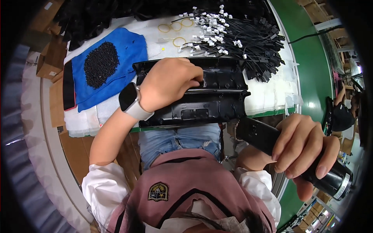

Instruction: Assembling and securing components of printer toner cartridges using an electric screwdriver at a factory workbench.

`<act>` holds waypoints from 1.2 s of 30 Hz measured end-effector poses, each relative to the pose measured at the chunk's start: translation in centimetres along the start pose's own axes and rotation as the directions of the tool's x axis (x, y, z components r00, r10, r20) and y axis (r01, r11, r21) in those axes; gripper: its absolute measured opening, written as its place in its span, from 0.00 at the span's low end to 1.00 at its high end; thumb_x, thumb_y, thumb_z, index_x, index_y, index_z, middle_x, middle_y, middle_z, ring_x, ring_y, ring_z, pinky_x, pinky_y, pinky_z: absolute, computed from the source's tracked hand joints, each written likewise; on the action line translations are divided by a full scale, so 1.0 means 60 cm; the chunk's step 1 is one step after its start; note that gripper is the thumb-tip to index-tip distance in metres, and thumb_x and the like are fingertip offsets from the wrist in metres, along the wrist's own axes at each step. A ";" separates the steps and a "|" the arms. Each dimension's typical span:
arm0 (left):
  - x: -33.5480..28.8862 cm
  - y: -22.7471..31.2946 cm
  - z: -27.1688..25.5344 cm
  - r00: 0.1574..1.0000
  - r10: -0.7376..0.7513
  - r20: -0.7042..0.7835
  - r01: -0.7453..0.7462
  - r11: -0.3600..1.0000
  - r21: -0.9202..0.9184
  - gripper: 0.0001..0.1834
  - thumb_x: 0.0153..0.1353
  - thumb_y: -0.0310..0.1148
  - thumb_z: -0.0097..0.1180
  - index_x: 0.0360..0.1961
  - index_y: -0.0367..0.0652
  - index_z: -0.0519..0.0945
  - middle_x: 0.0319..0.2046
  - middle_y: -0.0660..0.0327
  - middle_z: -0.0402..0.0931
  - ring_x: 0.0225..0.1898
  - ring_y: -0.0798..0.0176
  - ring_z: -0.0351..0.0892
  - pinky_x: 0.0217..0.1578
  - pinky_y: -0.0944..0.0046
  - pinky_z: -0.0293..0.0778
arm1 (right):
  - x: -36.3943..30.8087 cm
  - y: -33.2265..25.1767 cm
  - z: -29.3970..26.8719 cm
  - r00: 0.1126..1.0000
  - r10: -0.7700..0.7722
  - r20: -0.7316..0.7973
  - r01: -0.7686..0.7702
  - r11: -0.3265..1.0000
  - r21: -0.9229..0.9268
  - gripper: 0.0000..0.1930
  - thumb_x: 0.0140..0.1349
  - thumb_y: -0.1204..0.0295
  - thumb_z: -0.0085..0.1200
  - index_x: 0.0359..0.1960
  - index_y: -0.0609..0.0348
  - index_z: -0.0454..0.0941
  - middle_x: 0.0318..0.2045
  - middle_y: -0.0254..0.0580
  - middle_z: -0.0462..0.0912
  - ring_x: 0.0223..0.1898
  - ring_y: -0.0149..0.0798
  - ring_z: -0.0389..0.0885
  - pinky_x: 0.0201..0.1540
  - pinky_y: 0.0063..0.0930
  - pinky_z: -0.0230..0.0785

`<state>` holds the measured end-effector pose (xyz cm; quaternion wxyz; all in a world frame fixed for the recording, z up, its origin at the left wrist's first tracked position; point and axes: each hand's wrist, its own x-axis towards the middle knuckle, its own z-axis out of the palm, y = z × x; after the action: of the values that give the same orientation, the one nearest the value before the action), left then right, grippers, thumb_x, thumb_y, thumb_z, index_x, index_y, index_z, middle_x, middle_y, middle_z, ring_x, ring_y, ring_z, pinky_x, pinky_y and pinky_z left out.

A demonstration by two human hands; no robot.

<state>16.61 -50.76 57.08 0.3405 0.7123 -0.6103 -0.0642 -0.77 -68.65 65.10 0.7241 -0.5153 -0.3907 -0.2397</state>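
Observation:
Two long black plastic housings (225, 105) lie side by side at the table's front edge, their ribbed insides facing up. Over the far one is my left hand (171, 77), its fingers curled together down inside the shell. Whatever those fingertips pinch, if anything, is hidden. My right hand (303, 149) wraps round a black electric screwdriver (259, 135), held off the table at the right and slanting, with its narrower end toward the housings. On a blue cloth (130, 46) to the left sits a heap of small black screws (101, 64).
A bundle of black cables (256, 42) with white connectors spreads across the back right. Several yellow rubber bands (179, 41) lie beside it. Black plastic parts (105, 13) are piled along the far edge. A green surface (311, 73) borders the table's right side.

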 end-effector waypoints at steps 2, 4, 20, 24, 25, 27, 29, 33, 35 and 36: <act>-0.003 -0.001 0.007 0.997 -0.068 -0.019 0.067 0.997 -0.047 0.05 0.48 0.24 0.61 0.27 0.38 0.78 0.24 0.57 0.75 0.29 0.52 0.76 0.29 0.59 0.70 | 0.015 0.012 0.005 1.000 0.027 -0.002 -0.027 0.998 -0.052 0.23 0.49 0.64 0.70 0.40 0.55 0.69 0.16 0.32 0.78 0.12 0.27 0.76 0.18 0.17 0.70; -0.005 0.003 0.005 0.993 -0.113 -0.014 0.113 0.993 -0.045 0.05 0.48 0.25 0.61 0.27 0.39 0.78 0.25 0.58 0.75 0.29 0.52 0.76 0.29 0.58 0.70 | 0.026 0.031 0.010 0.999 0.050 -0.004 -0.050 0.991 -0.121 0.23 0.50 0.63 0.70 0.40 0.53 0.68 0.16 0.32 0.78 0.11 0.26 0.75 0.16 0.16 0.66; -0.022 -0.009 0.022 0.975 -0.137 -0.174 0.128 0.990 -0.067 0.03 0.49 0.27 0.57 0.24 0.41 0.74 0.23 0.57 0.69 0.29 0.51 0.73 0.26 0.55 0.68 | 0.036 0.131 -0.003 0.975 0.210 0.076 -0.189 0.957 -0.220 0.23 0.55 0.58 0.64 0.43 0.51 0.64 0.21 0.30 0.77 0.14 0.26 0.75 0.16 0.18 0.68; -0.024 -0.008 0.022 0.972 -0.141 -0.185 0.131 0.989 -0.067 0.03 0.48 0.26 0.56 0.23 0.40 0.74 0.23 0.57 0.69 0.28 0.51 0.73 0.26 0.55 0.67 | 0.034 0.134 -0.005 0.977 0.194 0.086 -0.173 0.962 -0.211 0.23 0.55 0.57 0.64 0.43 0.52 0.64 0.21 0.30 0.77 0.14 0.26 0.75 0.16 0.18 0.68; -0.024 -0.008 0.021 0.974 -0.139 -0.181 0.131 0.990 -0.059 0.03 0.48 0.26 0.57 0.23 0.40 0.74 0.23 0.57 0.69 0.28 0.51 0.73 0.26 0.55 0.67 | 0.035 0.132 -0.006 0.977 0.192 0.093 -0.168 0.961 -0.222 0.23 0.55 0.57 0.64 0.43 0.52 0.64 0.21 0.30 0.77 0.14 0.26 0.75 0.16 0.18 0.68; -0.023 -0.008 0.022 0.975 -0.137 -0.177 0.130 0.990 -0.050 0.03 0.48 0.26 0.57 0.23 0.40 0.74 0.23 0.57 0.69 0.28 0.51 0.73 0.26 0.56 0.67 | 0.035 0.130 -0.007 0.977 0.190 0.100 -0.163 0.959 -0.232 0.24 0.54 0.57 0.64 0.43 0.52 0.64 0.21 0.30 0.77 0.14 0.26 0.75 0.16 0.18 0.68; -0.023 -0.007 0.024 0.973 -0.136 -0.185 0.129 0.990 -0.051 0.03 0.48 0.26 0.56 0.23 0.40 0.74 0.23 0.57 0.69 0.29 0.51 0.73 0.26 0.56 0.67 | 0.035 0.130 -0.007 0.978 0.180 0.105 -0.152 0.961 -0.232 0.24 0.54 0.56 0.65 0.43 0.52 0.64 0.20 0.30 0.77 0.13 0.26 0.74 0.16 0.18 0.68; -0.022 -0.007 0.025 0.975 -0.135 -0.179 0.128 0.991 -0.048 0.03 0.48 0.26 0.56 0.23 0.40 0.74 0.23 0.58 0.69 0.29 0.51 0.73 0.27 0.56 0.67 | 0.033 0.137 -0.005 0.977 0.197 0.084 -0.175 0.960 -0.218 0.24 0.54 0.56 0.65 0.43 0.52 0.64 0.20 0.29 0.76 0.13 0.26 0.74 0.15 0.19 0.67; -0.023 -0.004 0.023 0.975 -0.137 -0.176 0.135 0.991 -0.028 0.03 0.48 0.26 0.56 0.23 0.40 0.75 0.23 0.58 0.69 0.29 0.52 0.73 0.27 0.56 0.68 | 0.033 0.139 -0.001 0.979 0.196 0.052 -0.177 0.951 -0.252 0.24 0.54 0.57 0.65 0.43 0.52 0.64 0.20 0.29 0.76 0.13 0.26 0.73 0.14 0.18 0.66; -0.023 -0.004 0.023 0.975 -0.138 -0.176 0.136 0.990 -0.025 0.03 0.48 0.26 0.56 0.23 0.40 0.75 0.23 0.58 0.69 0.29 0.52 0.73 0.27 0.56 0.68 | 0.036 0.138 0.000 0.980 0.194 0.053 -0.175 0.952 -0.250 0.24 0.54 0.57 0.65 0.43 0.52 0.64 0.20 0.29 0.76 0.13 0.26 0.73 0.14 0.18 0.66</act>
<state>15.74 -50.05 55.43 0.3929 0.7534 -0.5266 -0.0276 6.67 -65.62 62.22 0.6589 -0.6435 -0.3360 -0.1974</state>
